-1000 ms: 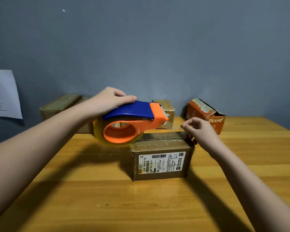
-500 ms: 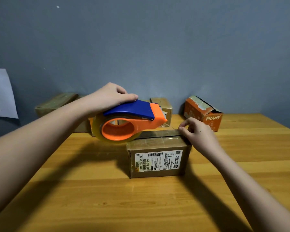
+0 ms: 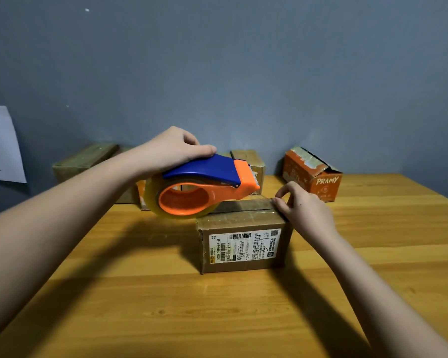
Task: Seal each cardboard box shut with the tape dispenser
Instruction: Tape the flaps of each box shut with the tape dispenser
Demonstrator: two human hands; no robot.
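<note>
Left hand (image 3: 172, 148) gripped tape dispenser (image 3: 202, 188) over box (image 3: 243, 236)'s left end; right hand (image 3: 304, 209) pinched at its right end, seam running hand-to-hand.

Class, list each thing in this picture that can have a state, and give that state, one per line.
Left hand: grips the tape dispenser.
Tape dispenser: held over the labelled box, tape roll loaded.
Right hand: fingers curled, on the box's right top edge.
Labelled box: flaps down, on the table.
Orange box: top flap partly up.
</note>
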